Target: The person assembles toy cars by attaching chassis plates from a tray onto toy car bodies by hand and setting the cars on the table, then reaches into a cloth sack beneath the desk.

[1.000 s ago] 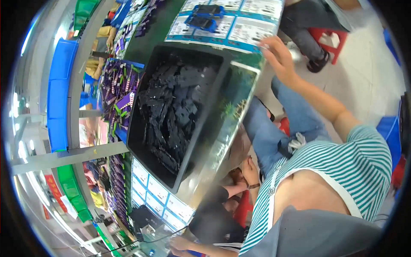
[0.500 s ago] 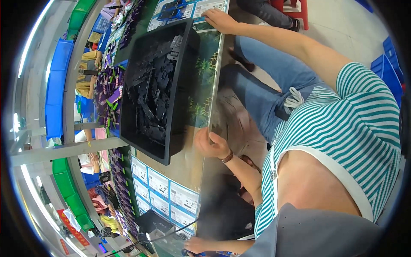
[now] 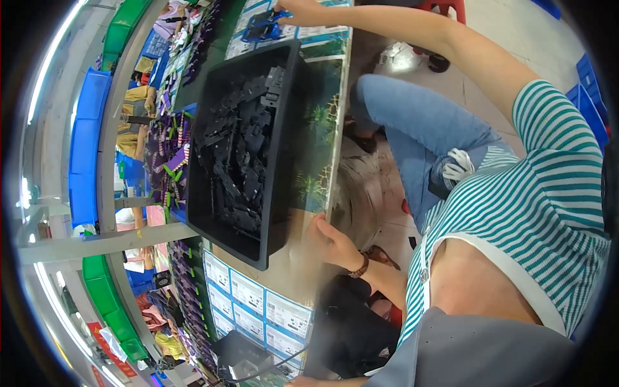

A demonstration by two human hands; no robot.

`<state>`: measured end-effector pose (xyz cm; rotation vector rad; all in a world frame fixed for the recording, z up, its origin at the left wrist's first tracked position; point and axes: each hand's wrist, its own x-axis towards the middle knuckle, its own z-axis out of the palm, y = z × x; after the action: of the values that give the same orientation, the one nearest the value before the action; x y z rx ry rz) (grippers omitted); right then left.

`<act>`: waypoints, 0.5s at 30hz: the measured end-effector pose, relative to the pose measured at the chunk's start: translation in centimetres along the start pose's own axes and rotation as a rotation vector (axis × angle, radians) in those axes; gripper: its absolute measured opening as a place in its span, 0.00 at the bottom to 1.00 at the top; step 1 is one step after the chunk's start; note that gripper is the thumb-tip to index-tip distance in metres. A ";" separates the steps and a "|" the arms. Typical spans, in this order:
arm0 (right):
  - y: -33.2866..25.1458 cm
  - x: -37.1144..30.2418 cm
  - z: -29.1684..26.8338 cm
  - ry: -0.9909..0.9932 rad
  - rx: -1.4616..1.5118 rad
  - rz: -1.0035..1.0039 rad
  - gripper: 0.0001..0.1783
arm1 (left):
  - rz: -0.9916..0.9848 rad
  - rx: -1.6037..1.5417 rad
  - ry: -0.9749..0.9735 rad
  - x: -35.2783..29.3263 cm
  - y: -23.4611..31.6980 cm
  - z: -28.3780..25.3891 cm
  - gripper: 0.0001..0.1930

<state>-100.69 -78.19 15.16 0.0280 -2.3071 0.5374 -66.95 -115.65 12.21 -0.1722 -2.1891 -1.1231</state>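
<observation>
My right hand [image 3: 298, 13] is at the top of the picture, thumb and fingers closed on the near end of a blue and black plastic part [image 3: 260, 27]. That part lies on printed sheets [image 3: 316, 32]. My left hand [image 3: 335, 246] hovers by the table edge, thumb raised, fingers partly blurred, and I see nothing in it. Between my hands, slightly farther away, a deep black bin [image 3: 276, 187] stands on the table. Many loose black plastic pieces [image 3: 242, 145] fill it, with a few greyer ones on top.
Beyond the bin lie purple and green parts [image 3: 171, 151], under a metal frame [image 3: 109, 242] carrying blue trays [image 3: 90, 135] and green trays [image 3: 116, 309]. More printed sheets [image 3: 264, 303] and a black box with a cable [image 3: 242, 355] are nearer the bottom. A co-worker's arm [image 3: 335, 382] shows there.
My right hand has left the sheet by the table edge, reached farther over the table and closed on the blue and black part. My left hand stays by the edge. The view has shifted slightly.
</observation>
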 end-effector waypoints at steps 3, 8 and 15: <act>-0.7 2.3 1.7 -0.048 -0.010 0.062 0.36 | -0.151 -0.083 -0.011 0.1 1.3 0.0 0.11; -2.1 2.2 5.2 -0.123 0.035 0.176 0.45 | -0.253 -0.083 -0.058 1.1 2.4 -0.3 0.12; -1.5 3.2 7.4 -0.050 0.157 0.203 0.37 | -0.486 -0.358 -0.125 2.7 3.9 0.3 0.14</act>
<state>-107.67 -81.99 13.24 -0.1192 -2.3247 0.8289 -67.65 -113.46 16.38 0.1513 -2.1789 -1.8164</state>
